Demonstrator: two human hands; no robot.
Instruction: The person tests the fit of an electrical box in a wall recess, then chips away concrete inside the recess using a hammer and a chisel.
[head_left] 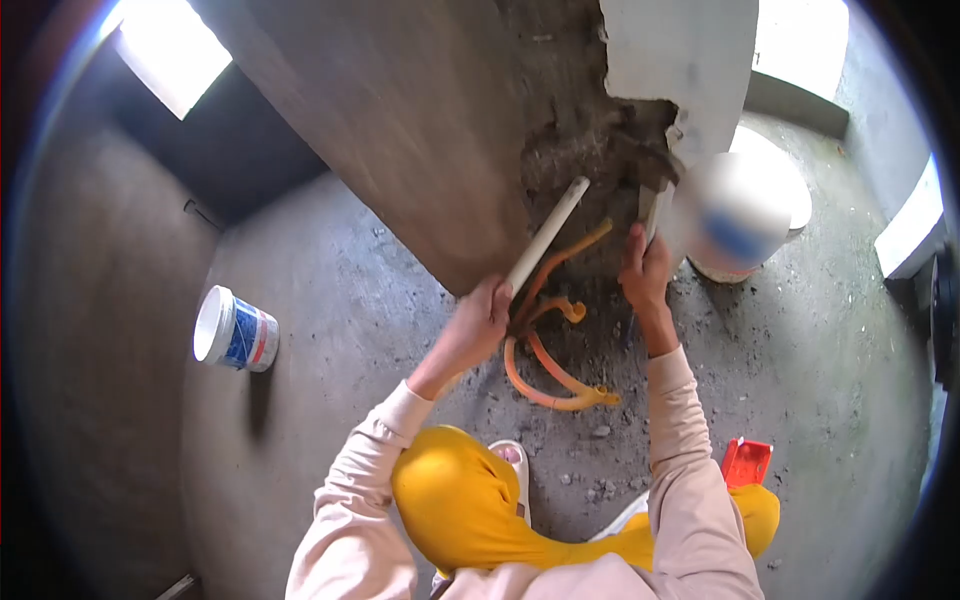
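My left hand (483, 318) is wrapped round the lower end of a white pipe (548, 232), which slants up and right to the rough, chipped part of the wall (575, 150). In my right hand (647, 268) is the handle of a hammer-like tool (655, 212); its dark head (648, 160) is at the broken edge of the white wall surface. Between and below my hands, several orange pipes (548, 395) stick up from the floor and curve, some with open ends.
A white and blue bucket (250, 335) stands on the floor at the left. Larger white buckets (740, 225) are at the right by the wall. A red box (746, 462) lies near my right knee. Rubble (600, 490) is scattered in front of my feet.
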